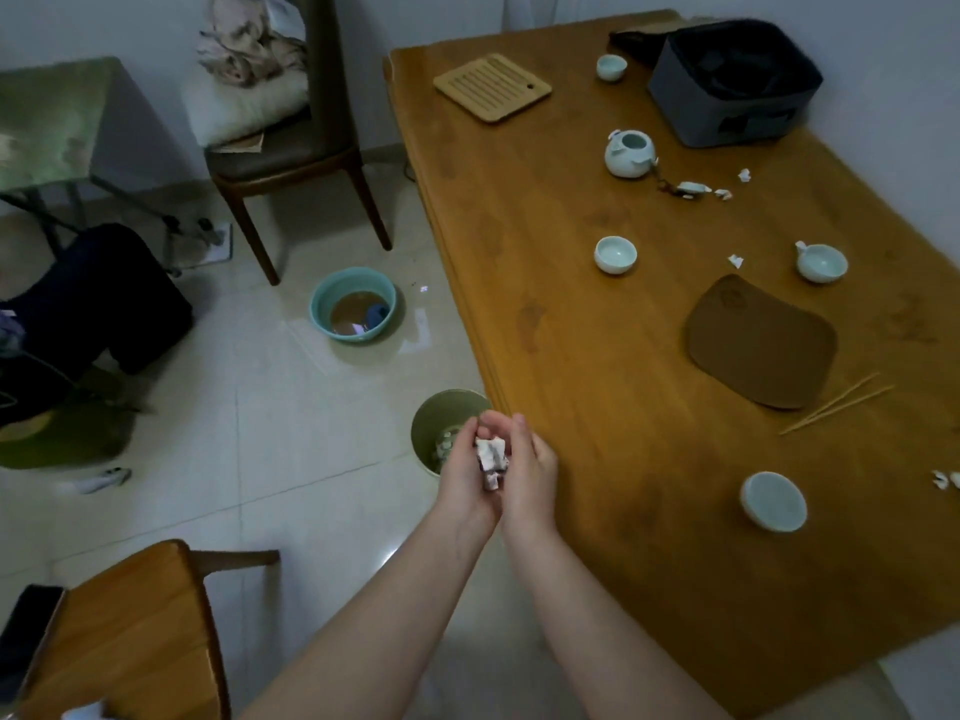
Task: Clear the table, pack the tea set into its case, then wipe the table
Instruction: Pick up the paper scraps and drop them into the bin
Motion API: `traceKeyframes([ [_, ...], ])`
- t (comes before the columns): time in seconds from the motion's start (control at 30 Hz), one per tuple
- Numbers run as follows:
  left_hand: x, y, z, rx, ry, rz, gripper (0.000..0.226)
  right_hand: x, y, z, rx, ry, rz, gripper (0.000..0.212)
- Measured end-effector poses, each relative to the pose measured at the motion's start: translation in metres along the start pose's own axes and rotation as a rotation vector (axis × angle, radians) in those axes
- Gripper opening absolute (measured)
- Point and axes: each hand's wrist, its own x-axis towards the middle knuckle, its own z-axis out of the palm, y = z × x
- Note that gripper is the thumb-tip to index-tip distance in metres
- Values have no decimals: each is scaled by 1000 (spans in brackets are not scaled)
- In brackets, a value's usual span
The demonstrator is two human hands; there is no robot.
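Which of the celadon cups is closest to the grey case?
The small cup at the far end, between the slatted bamboo tray and the grey case. The other cups all sit on the near side of the teapot.

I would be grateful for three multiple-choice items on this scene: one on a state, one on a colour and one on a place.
1. The case is: A open; B zipped shut; C upside down.
2. The basin on the floor is: A red; B yellow; C teal.
3. The crumpled paper is: A in the case; B between the left hand and right hand, over the bin; C in the basin.

Answers: 1 A, its dark inside shows from above. 2 C, its wall and rim are teal. 3 B, both hands hold it over the bin's mouth.
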Motion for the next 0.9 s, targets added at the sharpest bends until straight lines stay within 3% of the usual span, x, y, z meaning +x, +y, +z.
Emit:
traceKeyframes([
  [0.2,7,55,-7,25,-34,-30,28,8,8,57,232,176,136,44],
  [0.37,22,78,-3,-14,-32,-38,37,28,11,79,397,256,230,38],
  [0.6,61,94,-7,11,93,-27,37,75,50,95,513,278,377,38],
  [0.77,112,109,-18,-142,200,-64,28,119,88,113,656,320,505,39],
  [0.9,169,119,-37,-96,221,-80,18,155,118,124,744,461,575,76],
])
